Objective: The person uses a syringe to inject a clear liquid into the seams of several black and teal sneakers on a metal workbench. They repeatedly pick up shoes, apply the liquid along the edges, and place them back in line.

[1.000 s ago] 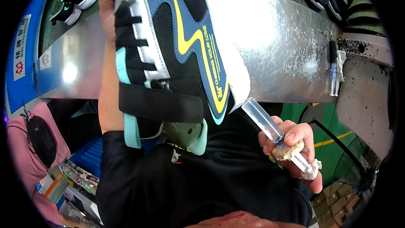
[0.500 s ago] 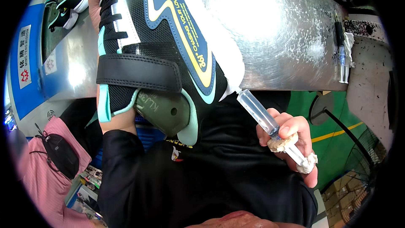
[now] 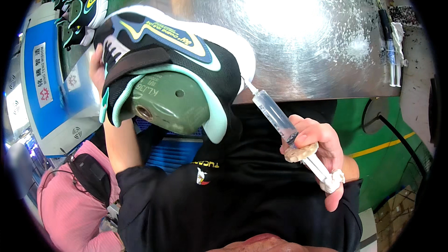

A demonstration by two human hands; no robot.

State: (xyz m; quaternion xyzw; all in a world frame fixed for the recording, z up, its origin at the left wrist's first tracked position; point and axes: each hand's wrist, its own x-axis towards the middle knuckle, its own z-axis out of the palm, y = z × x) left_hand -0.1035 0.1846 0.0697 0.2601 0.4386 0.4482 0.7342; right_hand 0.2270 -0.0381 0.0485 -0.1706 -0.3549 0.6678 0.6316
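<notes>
The biggest thing I see is the steel worktable (image 3: 326, 42), one flat sheet of brushed metal, scuffed with swirl marks and throwing back a hard white glare near its middle. Along its right edge lie two thin clear tubes (image 3: 394, 60) beside a wad of white rag (image 3: 399, 30).

Next down in size is the sneaker (image 3: 172, 60), a single shoe of black mesh with a navy side panel, a pale yellow zigzag stripe, mint green lining round the collar and a smooth white rubber sole. It is tipped on its side in front of the table's near edge, toe toward the right. Inside it sits one olive green shoe last (image 3: 170, 105), hard, rounded plastic with two small round holes in its top face. My left hand (image 3: 97, 67) is closed round the far side of the shoe near the laces; only part of the hand shows behind the upper.

Smaller again, one clear plastic syringe (image 3: 275, 114), a straight cylinder with a white plunger whose end is wrapped in white tape. Its thin tip touches the shoe at the toe, where sole meets mesh. My right hand (image 3: 317, 151) grips the barrel, fingers curled about it and thumb under the plunger end.

Top left, a few more sneakers (image 3: 86, 0) in the same colours are lined up; I cannot count them surely.
</notes>
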